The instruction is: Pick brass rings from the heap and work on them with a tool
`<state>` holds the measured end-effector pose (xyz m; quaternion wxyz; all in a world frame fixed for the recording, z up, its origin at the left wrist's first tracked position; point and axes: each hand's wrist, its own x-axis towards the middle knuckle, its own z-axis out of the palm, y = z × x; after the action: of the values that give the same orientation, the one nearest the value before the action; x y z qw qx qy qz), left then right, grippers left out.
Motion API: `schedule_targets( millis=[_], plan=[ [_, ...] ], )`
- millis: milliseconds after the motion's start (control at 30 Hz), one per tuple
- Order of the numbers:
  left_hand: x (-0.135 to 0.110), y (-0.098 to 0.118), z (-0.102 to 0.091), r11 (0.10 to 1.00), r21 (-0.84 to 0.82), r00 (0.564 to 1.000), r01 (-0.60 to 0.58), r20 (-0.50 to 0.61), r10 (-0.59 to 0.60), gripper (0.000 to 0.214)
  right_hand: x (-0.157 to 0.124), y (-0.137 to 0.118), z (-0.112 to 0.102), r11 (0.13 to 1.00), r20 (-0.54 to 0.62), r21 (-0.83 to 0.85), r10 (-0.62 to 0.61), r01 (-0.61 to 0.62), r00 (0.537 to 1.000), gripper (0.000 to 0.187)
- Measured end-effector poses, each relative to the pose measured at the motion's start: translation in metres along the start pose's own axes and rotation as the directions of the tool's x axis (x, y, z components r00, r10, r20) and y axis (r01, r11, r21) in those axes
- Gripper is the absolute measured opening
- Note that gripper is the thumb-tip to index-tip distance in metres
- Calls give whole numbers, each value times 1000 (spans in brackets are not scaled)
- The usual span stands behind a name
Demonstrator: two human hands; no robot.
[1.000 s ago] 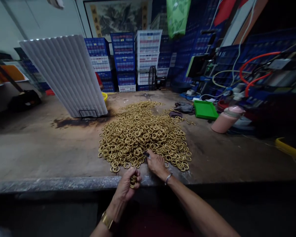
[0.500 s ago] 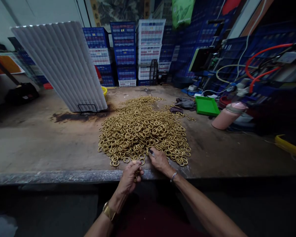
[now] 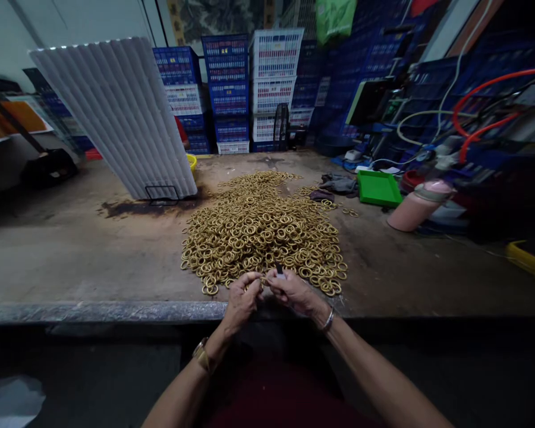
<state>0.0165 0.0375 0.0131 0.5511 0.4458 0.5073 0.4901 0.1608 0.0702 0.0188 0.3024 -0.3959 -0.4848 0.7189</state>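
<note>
A heap of gold-coloured metal rings (image 3: 267,229) lies on the worktable in front of me. At its near edge my left hand (image 3: 244,300) is closed, its thumb and forefinger pinched on a ring (image 3: 263,279). My right hand (image 3: 293,289) is closed too, and its fingertips meet that same ring from the other side. A small black and light grey piece (image 3: 279,270) shows at the right forefinger; whether it is a finger covering or a tool I cannot tell. The inside of both palms is hidden.
A tall ribbed whitish panel (image 3: 120,119) leans in a wire stand at the left. Dark cloths (image 3: 339,184), a green tray (image 3: 378,188) and a pink bottle (image 3: 421,205) stand to the right. Stacked crates (image 3: 225,89) line the back. The table's front edge (image 3: 116,311) runs before me.
My right hand has drawn back from the heap to my left hand, and their fingertips now meet at a ring. My left hand has risen slightly and turned back-up. The camera view has shifted slightly.
</note>
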Motion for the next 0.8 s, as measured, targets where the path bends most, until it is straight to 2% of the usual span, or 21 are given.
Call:
schedule_targets(
  millis=[100,167,300,400,467,633,800],
  plan=[
    [-1,-1,0,1000,18,1000,16,-11,-16,25,-1,1,1,996,50,87,25,-29,998,32],
    [-3,-2,0,999,51,1000,-11,-28,12,23,1,3,1,996,41,86,19,-23,999,32],
    [-5,-3,1,978,149,986,-144,-56,154,17,6,9,3,996,-82,-87,-40,33,996,32],
    [-5,-2,2,965,195,981,-173,-55,187,16,10,12,6,970,-160,-237,-103,63,982,32],
    [-5,0,2,975,179,988,-133,-56,144,17,11,11,8,964,-188,-258,-118,67,975,32],
    [-6,3,-1,996,-4,996,85,12,-85,25,10,6,10,984,-188,-177,-67,33,980,29],
    [-7,-2,-3,961,-209,982,184,84,-170,26,9,3,12,994,-173,-113,-26,7,985,28]
  ],
)
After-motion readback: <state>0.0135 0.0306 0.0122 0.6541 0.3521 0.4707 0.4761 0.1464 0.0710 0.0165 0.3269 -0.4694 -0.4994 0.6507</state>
